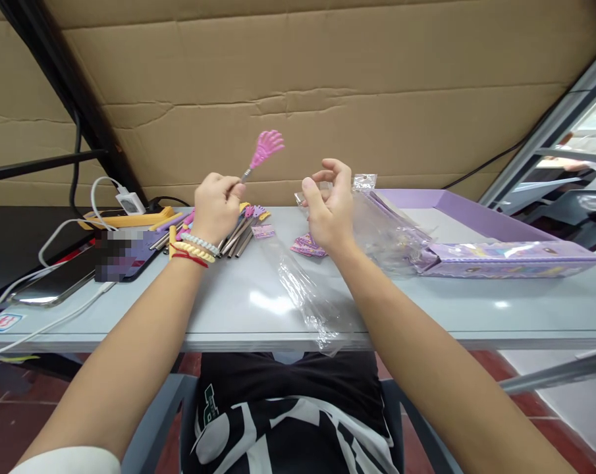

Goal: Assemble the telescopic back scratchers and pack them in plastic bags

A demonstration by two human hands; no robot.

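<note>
My left hand is closed round the metal handle of a pink hand-shaped back scratcher, its head pointing up and to the right. Below that hand lies a pile of more back scratchers with metal rods and coloured heads. My right hand is raised, fingers loosely curled and apart from the thumb, with nothing visible in it. A clear plastic sleeve with a printed top lies between my arms. Small purple printed cards sit by my right wrist, and a heap of clear bags is just beyond it.
A purple open box stands on the right of the grey table. On the left are phones, white cables and a charger. A cardboard panel closes off the back.
</note>
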